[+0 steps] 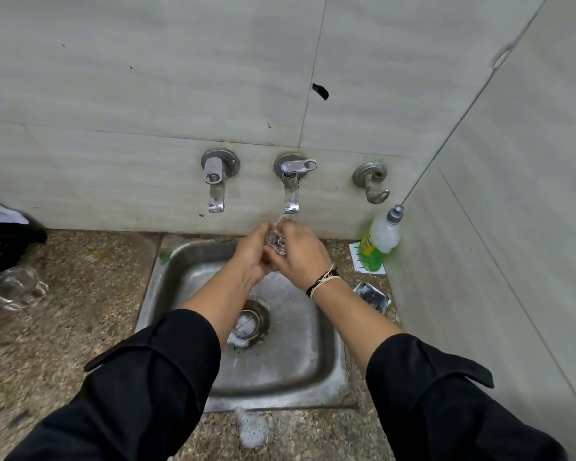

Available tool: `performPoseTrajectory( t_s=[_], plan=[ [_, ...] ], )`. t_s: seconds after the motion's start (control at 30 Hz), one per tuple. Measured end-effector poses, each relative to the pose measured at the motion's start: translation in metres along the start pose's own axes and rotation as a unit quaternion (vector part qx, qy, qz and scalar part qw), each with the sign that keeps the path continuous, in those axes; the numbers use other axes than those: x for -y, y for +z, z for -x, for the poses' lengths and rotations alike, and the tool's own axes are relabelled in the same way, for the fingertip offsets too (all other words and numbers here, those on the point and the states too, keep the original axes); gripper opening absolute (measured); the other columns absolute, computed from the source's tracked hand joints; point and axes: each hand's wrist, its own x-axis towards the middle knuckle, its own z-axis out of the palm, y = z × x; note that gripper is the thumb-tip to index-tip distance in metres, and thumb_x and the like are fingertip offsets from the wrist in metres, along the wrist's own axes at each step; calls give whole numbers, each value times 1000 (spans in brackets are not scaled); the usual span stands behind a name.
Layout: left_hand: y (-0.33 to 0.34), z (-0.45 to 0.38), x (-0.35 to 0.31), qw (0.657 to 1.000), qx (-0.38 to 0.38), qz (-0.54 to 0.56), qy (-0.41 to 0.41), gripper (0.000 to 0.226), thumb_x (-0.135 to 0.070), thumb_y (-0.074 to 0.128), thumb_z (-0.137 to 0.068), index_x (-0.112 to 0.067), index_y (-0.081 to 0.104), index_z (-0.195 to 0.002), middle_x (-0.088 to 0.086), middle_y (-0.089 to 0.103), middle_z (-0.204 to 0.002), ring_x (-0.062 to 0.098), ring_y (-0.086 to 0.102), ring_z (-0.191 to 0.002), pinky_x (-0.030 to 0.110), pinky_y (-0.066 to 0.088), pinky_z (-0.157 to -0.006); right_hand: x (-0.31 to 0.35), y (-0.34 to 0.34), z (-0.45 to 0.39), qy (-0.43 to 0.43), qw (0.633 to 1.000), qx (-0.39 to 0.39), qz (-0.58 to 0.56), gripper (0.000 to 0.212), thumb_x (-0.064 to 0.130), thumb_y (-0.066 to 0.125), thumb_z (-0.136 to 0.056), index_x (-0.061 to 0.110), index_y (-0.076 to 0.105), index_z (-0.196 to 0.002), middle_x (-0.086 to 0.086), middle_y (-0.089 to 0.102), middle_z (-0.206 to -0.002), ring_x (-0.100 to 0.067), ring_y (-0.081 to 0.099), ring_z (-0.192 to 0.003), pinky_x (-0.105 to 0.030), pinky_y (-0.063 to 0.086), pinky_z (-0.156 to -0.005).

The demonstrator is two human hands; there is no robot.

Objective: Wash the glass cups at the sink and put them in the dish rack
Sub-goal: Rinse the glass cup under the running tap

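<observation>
Both hands are up at the far side of the sink (187,271), right under the middle tap (291,191), and water runs down from it. The left hand (251,252) and the right hand (300,254) are close together, and their fingers are curled round one glass cup (277,239) that sits between them in the water. So this cup is being rinsed right now, and I think it is not done yet, because it has not gone to the rack. A second glass cup (14,287) lies on its side on the stone counter (80,327), far to the left of the sink. I cannot tell if it is clean or dirty. A black basket (4,247) sits at the far left edge, just behind that cup. It may be the dish rack, but only a bit of it shows, and I cannot see any cups in it. Some white foam (251,427) lies on the near edge of the counter, and more sits at the drain (248,322). A green soap bottle (378,244) stands at the right, by the wall. It looks like at least two cups are left to put away.
</observation>
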Motion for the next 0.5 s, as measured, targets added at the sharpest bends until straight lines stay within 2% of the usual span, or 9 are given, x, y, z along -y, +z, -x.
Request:
performPoseTrajectory(
  t_s=[0.07, 0.13, 0.2, 0.27, 0.33, 0.4, 0.47, 0.5],
  plan=[
    [-2, 1, 0, 999, 31, 33, -10, 21, -27, 54, -100, -16, 67, -88, 3, 68, -74, 17, 67, -67, 31, 54, -65, -1, 1, 1, -9, 1000, 23, 10, 49, 41, 65, -90, 9, 51, -126, -13, 60, -117, -32, 56, -110, -41, 49, -88],
    [-5, -2, 3, 999, 42, 32, 15, 13, -23, 60, -97, -14, 70, -94, 6, 68, -81, 17, 67, -69, 31, 56, -67, 0, 0, 0, 20, 998, 49, -39, 51, 36, 63, -88, 10, 47, -128, -14, 55, -121, -32, 57, -110, -38, 49, -89],
    [-8, -4, 7, 998, 25, 14, 49, 10, -21, 67, -89, -15, 71, -96, 9, 68, -87, 18, 65, -70, 33, 55, -67, 2, -3, -2, 82, 988, 77, -102, 56, 33, 63, -87, 8, 44, -133, -15, 48, -128, -33, 56, -114, -36, 47, -92],
    [-6, -4, 6, 997, -13, 19, 70, 6, -20, 66, -87, -18, 70, -85, 4, 68, -77, 18, 63, -63, 32, 51, -61, 6, -5, -7, 98, 984, 101, -106, 60, 31, 63, -91, 4, 39, -139, -19, 43, -135, -34, 51, -122, -36, 43, -100],
    [-4, -3, 4, 994, -56, 61, 67, 10, -22, 65, -86, -21, 64, -77, -2, 60, -63, 13, 55, -52, 25, 44, -51, 11, -2, -9, 65, 990, 107, -70, 61, 27, 57, -97, -1, 33, -147, -23, 37, -142, -38, 45, -128, -36, 36, -106],
    [-3, -5, 1, 987, -85, 128, 51, 14, -23, 62, -91, -20, 59, -77, -4, 50, -51, 10, 43, -40, 19, 38, -40, 16, -1, -6, -2, 996, 92, 7, 61, 17, 51, -98, -2, 30, -152, -24, 35, -151, -41, 37, -134, -39, 29, -113],
    [-5, -7, -2, 982, -92, 158, 37, 23, -26, 58, -95, -19, 56, -73, -4, 44, -46, 9, 36, -34, 18, 33, -35, 13, 1, -3, -34, 997, 71, 20, 56, 13, 49, -98, 1, 36, -151, -19, 36, -155, -39, 33, -139, -39, 27, -117],
    [-6, -8, -4, 985, -87, 147, 34, 25, -27, 57, -96, -19, 56, -72, -3, 45, -47, 9, 36, -35, 18, 33, -35, 11, 2, -2, -24, 997, 66, 9, 53, 17, 46, -101, 2, 38, -151, -19, 37, -155, -38, 33, -141, -38, 26, -118]
  ],
)
